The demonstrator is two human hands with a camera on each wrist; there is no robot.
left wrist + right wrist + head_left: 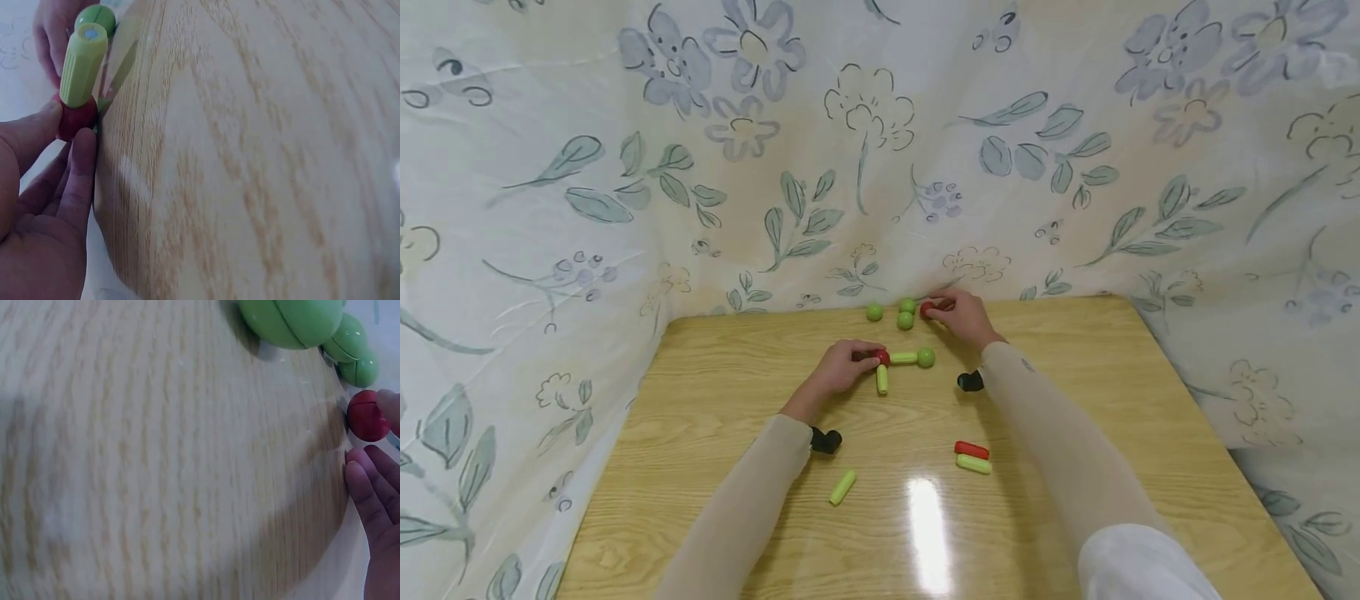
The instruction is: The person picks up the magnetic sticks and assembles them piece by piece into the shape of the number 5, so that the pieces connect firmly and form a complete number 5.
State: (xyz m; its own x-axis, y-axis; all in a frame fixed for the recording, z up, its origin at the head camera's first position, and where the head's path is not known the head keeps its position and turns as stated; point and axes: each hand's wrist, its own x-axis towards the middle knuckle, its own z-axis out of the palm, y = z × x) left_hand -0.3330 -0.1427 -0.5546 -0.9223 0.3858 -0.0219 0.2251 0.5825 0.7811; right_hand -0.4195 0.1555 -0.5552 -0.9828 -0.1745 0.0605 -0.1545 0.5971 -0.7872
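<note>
My left hand (pixel 842 367) pinches a red ball (pixel 882 358) between thumb and fingers. From that ball one yellow-green rod (pixel 903 357) runs right to a green ball (pixel 927 357), and a second yellow-green rod (pixel 882 382) points toward me. The left wrist view shows a grey disc at the free end of a ribbed rod (pixel 81 72). Near the table's back edge, my right hand (pixel 962 318) holds another red ball (pixel 367 415), thumb on it and fingers beside it. Just left of it are two touching green balls (pixel 906 320), with a third green ball (pixel 875 312) further left.
A red rod (pixel 972 450) and a yellow-green rod (pixel 973 464) lie side by side at front right on the wooden table (pixel 715 375). Another yellow-green rod (pixel 842 487) lies at front left. Floral cloth (pixel 865 167) hangs behind. Black wrist devices (pixel 826 441) sit at both wrists.
</note>
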